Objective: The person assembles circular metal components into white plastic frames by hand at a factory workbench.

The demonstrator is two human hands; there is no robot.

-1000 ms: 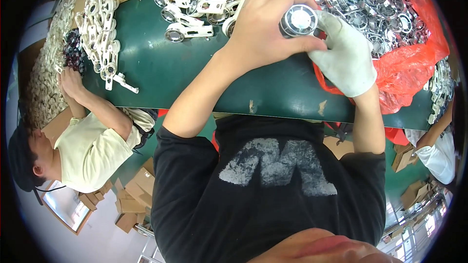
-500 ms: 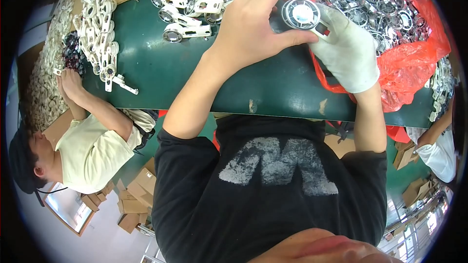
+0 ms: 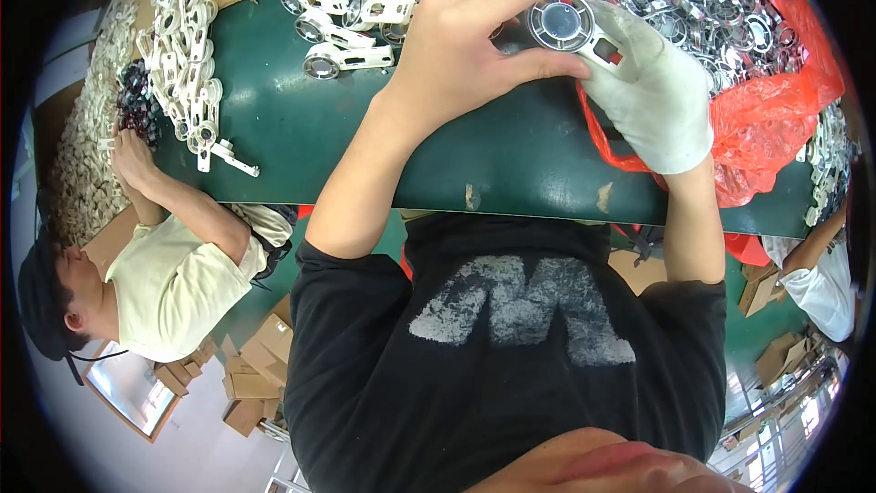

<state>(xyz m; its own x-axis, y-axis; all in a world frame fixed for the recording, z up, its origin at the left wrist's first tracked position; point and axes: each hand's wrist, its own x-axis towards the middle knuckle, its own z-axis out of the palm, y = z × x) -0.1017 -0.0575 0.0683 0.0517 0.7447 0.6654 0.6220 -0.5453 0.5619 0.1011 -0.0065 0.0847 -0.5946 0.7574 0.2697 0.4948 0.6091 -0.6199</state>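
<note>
Over the table, my right hand (image 3: 652, 96), in a pale glove, grips the slotted arm of a white plastic part with a round silver-rimmed head (image 3: 559, 22). The head's spoked, dark-centred face is turned up. My bare left hand (image 3: 465, 50) spans that head from its left, thumb along the lower edge and index finger along the upper edge. My other left fingers are partly hidden behind the hand. Right of my gloved hand, a red plastic bag (image 3: 762, 123) holds many loose shiny rings (image 3: 662, 0).
Similar white parts (image 3: 360, 59) lie at the far middle of the green table (image 3: 301, 141), with a long heap (image 3: 182, 82) farther left. At left, a co-worker's hands (image 3: 135, 160) handle small parts. Another person's arm (image 3: 812, 246) shows at right. Cardboard boxes (image 3: 265, 351) stand on the floor.
The round head has tilted slightly, so its bright glare is gone and the dark centre shows. It has moved a little to the left, and my left index finger reaches farther over its top.
</note>
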